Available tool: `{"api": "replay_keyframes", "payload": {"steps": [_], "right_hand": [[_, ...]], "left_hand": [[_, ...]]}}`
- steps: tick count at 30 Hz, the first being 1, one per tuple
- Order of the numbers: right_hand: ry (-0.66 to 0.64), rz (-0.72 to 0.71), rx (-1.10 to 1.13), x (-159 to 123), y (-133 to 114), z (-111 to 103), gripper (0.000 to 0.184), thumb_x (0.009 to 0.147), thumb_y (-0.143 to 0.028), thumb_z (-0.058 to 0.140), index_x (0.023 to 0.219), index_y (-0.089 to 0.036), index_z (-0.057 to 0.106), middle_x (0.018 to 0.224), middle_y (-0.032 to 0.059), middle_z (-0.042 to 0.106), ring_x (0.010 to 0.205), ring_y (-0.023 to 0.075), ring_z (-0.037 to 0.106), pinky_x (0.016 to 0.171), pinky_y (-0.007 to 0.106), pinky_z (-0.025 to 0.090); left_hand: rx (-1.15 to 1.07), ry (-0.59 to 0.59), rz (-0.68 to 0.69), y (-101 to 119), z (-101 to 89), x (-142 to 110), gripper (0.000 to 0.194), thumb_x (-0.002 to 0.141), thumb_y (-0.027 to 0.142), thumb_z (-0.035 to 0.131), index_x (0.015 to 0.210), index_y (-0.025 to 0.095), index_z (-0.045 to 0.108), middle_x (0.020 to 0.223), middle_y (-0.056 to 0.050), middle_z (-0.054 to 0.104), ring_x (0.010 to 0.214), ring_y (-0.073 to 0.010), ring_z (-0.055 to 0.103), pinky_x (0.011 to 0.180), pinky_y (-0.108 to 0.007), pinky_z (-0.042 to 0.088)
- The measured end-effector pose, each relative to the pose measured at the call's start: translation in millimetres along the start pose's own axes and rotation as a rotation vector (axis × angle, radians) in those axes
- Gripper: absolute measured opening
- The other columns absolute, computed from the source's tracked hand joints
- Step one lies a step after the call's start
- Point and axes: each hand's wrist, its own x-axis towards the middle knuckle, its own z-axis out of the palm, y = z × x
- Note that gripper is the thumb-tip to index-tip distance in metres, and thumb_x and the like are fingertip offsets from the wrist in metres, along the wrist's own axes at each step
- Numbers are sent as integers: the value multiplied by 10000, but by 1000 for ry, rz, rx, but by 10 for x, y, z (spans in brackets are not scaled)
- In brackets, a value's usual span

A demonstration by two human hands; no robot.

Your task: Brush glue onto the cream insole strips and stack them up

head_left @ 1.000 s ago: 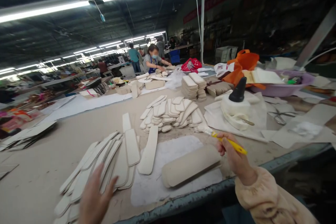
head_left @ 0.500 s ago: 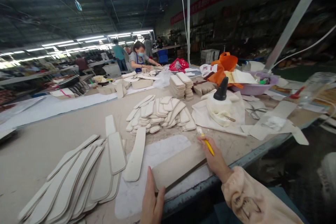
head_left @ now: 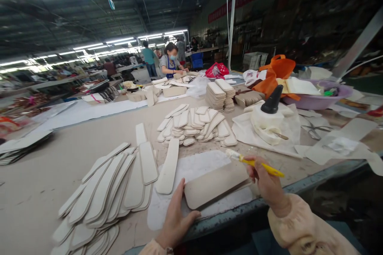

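Observation:
My right hand [head_left: 266, 181] is closed round the yellow handle of a brush [head_left: 260, 166]. The brush's pale bristles point left, over the far edge of a beige rounded panel [head_left: 217, 185], which seems to lie on top of a stack. At the panel's left end rests my left hand [head_left: 176, 219], its thumb and fingers spread around the near corner. Beneath the panel is a white sheet [head_left: 161, 209]. A single cream strip [head_left: 168, 167] leans across that sheet's left side, beside a fanned pile of long cream pieces [head_left: 104, 191].
Behind the sheet sits a heap of smaller cream pieces [head_left: 194, 125]. A white container with a black conical top [head_left: 271, 101] stands on cloth at right, near scissors [head_left: 314, 130] and a purple basin [head_left: 323, 97]. A co-worker [head_left: 171, 61] works across the table.
My left hand has come from the cream pile at left to the panel's left end. The brush has shifted and now points left over the panel. The camera view has swung.

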Motion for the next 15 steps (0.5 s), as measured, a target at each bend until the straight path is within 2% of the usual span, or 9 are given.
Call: {"api": "replay_keyframes", "payload": {"steps": [3,8,15], "right_hand": [[-107,140,46,-194,-65,237,404,891,-556,427,940,-180,568,523,-55,375,459,96,355,412,212,275],[-335,154,-20,-445,-68,606,399,909,-542,402,900,-177,565,511,-57,388,482,101,370,470,232,296],[-431,188,-5,-536,21,841,354,930,-502,397,900,-179,537,514,-63,419,476,98,368,484,237,298]], "left_hand": [[48,25,24,-20,14,36,860,664,210,692,1425,166,293,1478,-115,368,1364,-275,315,1149,-446,225],[9,36,42,-86,37,37,820,703,249,676,1425,186,293,1453,-118,407,1331,-277,375,1119,-458,283],[-26,46,52,-103,57,21,877,709,217,684,1447,244,211,1427,-86,441,1292,-250,426,1094,-438,325]]}}
